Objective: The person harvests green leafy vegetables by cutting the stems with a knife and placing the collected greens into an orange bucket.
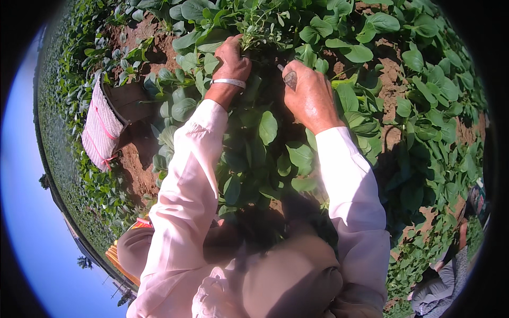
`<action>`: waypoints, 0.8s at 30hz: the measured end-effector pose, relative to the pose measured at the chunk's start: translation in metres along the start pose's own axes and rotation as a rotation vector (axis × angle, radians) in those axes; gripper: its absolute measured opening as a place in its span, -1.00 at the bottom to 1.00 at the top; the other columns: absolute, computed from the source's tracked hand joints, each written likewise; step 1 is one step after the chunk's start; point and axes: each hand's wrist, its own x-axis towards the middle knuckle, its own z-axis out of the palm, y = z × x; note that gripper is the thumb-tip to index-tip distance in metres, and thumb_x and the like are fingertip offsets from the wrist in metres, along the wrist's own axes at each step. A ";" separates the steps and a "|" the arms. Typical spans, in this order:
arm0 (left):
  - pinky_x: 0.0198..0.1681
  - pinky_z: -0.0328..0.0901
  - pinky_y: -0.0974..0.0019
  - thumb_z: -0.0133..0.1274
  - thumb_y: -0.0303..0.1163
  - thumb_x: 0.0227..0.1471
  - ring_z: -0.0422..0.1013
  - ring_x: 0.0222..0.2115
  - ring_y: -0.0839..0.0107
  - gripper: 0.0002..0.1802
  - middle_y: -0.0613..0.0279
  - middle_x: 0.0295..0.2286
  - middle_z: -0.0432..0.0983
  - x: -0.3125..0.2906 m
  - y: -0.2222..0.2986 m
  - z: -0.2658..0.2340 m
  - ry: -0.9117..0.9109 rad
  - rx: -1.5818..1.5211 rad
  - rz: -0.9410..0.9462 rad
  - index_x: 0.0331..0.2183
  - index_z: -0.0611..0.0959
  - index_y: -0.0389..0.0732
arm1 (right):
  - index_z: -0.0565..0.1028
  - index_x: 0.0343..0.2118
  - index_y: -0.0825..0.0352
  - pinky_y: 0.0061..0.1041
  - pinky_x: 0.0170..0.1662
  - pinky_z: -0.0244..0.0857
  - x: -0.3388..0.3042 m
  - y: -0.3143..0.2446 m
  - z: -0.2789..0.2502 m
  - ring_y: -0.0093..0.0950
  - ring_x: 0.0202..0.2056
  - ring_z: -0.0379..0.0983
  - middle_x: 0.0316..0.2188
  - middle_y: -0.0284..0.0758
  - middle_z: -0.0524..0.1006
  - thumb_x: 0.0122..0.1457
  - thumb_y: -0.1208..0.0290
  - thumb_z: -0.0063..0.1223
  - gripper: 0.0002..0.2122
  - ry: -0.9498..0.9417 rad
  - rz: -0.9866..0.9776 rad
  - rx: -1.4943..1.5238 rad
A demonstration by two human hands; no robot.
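Observation:
My left hand (232,61), with a pale band at the wrist, is closed around the base of a small-leaved weed (261,31) at the top middle. To its right, my right hand (313,95) is closed on a small hand tool (289,79). Only the tool's rounded, greyish end and a thin bit near my index finger show; the rest is hidden in my grip and in shadow. Broad-leaved green plants (268,127) stand under and around both hands. The two hands are a short way apart over dark, shaded ground.
A pinkish-white woven bundle (99,127) tied with red string stands on bare soil (132,164) at the left. Yellow slatted crates (119,259) show beside my knee. Another person (442,289) crouches at the lower right. Leafy rows (424,106) cover the right side.

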 end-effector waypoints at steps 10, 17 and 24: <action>-0.12 0.35 0.12 -0.01 -0.30 -0.07 0.44 -0.18 0.00 -0.65 -0.04 -0.21 0.51 0.037 0.006 0.019 -0.388 0.398 -0.268 -0.17 0.60 -0.10 | 0.48 -0.40 0.33 -0.60 -0.49 0.18 0.003 0.035 0.002 -0.66 -0.60 0.28 -0.66 -0.44 0.40 0.02 0.53 0.05 -0.93 0.069 0.188 0.337; -0.23 0.29 0.34 0.01 -0.15 0.08 0.40 -0.38 0.37 -0.57 0.06 -0.35 0.53 0.016 -0.003 -0.023 -0.098 -0.439 -0.228 -0.22 0.54 -0.36 | 0.44 -0.41 0.35 -0.55 -0.47 0.23 -0.032 0.047 -0.019 -0.59 -0.60 0.32 -0.66 -0.38 0.40 0.04 0.58 0.02 -0.95 0.080 0.183 0.446; -0.48 0.29 0.49 0.02 -0.17 0.11 0.40 -0.51 0.56 -0.67 0.29 -0.44 0.48 -0.060 0.027 -0.203 0.090 -0.245 -0.694 -0.27 0.53 -0.28 | 0.44 -0.39 0.34 -0.63 -0.51 0.15 -0.032 0.069 -0.012 -0.70 -0.61 0.22 -0.65 -0.50 0.34 0.07 0.58 0.02 -0.95 0.041 0.269 0.500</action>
